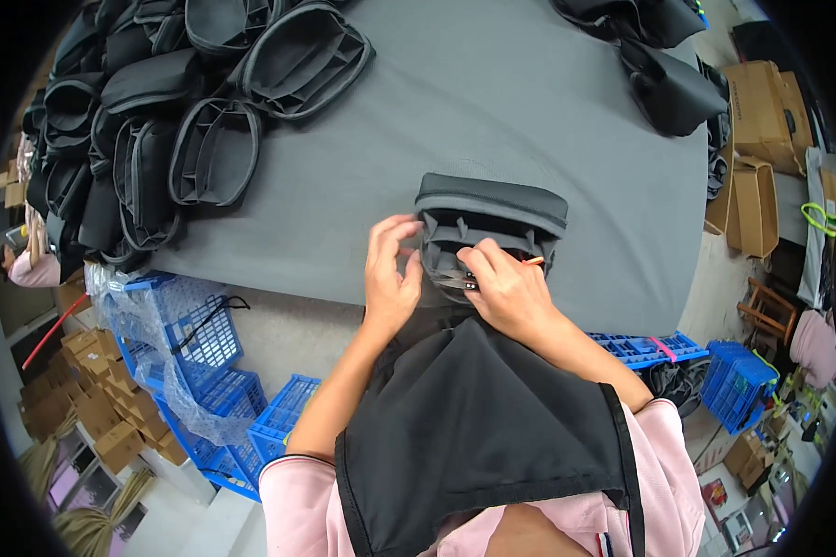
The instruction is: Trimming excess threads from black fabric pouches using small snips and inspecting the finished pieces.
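A black zippered pouch (492,197) stands unzipped at the near edge of the grey table, its lid tipped back and its inner dividers showing. My left hand (392,276) is at the pouch's left side, fingers curved and apart, fingertips by its rim. Over the front of the opening, my right hand (506,290) is closed on small metal thread snips (453,280). Their silver end points left across the front of the pouch, and an orange tip sticks out on the other side of the hand. The fingers hide the middle of the tool.
Many black pouches (215,153) are heaped at the table's far left, and more black pieces (669,88) lie at the far right. Blue plastic crates (209,334) stand below the table's left edge, with cardboard boxes (752,204) on the right. Another person (35,265) is at far left.
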A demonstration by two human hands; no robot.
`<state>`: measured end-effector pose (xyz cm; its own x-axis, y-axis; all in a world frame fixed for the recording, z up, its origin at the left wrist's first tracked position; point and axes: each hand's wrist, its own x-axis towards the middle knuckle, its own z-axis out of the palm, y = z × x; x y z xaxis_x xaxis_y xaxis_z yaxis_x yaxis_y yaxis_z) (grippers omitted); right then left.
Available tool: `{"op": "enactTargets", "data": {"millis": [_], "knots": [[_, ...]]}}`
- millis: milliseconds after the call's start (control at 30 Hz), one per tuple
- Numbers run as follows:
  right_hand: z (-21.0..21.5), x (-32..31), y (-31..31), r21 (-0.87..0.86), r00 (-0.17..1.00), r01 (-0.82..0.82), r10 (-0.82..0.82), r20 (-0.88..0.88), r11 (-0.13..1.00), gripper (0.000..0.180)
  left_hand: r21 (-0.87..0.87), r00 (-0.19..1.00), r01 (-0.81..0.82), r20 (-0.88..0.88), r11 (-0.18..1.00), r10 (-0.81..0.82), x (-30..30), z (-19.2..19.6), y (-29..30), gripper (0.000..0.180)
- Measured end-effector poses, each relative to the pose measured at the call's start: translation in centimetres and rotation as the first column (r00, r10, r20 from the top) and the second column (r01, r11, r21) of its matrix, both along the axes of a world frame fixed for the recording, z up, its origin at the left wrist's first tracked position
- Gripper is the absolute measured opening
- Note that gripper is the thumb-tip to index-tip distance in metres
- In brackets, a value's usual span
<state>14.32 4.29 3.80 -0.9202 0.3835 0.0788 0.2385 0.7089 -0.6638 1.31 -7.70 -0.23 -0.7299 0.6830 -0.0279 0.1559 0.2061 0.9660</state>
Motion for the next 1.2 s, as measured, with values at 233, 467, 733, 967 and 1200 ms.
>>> {"op": "enactTargets", "data": {"millis": [233, 467, 733, 967, 1200], "knots": [[-0.7, 1.2, 2.1, -0.145, 0.995, 0.045, -0.057, -0.085, 0.988, 0.028, -0.148, 0.788, 0.272, -0.533, 0.951, -0.308, -1.9, -0.5, 1.1, 0.040], [1.5, 2.4, 2.6, -0.044, 0.991, 0.077, -0.072, 0.115, 0.996, 0.042, -0.134, 0.678, 0.363, -0.641, 0.922, -0.360, -1.0, 0.1, 3.7, 0.031], [2.7, 4.8, 6.1, 0.059, 0.990, 0.121, -0.125, 0.071, 0.991, 0.036, -0.072, 0.489, 0.517, -0.793, 0.853, -0.364, -0.5, 2.1, 7.3, 0.027], [6.5, 5.1, 12.3, -0.340, 0.939, 0.301, -0.215, 0.268, 0.891, 0.031, -0.195, 0.446, 0.658, -0.677, 0.728, -0.585, -2.0, 10.4, 10.2, 0.033], [2.4, 4.6, 9.7, -0.775, 0.960, 0.267, -0.231, 0.160, 0.573, 0.026, -0.302, 0.496, 0.764, -0.290, 0.570, -0.819, -2.5, 10.4, 9.1, 0.027]]}}
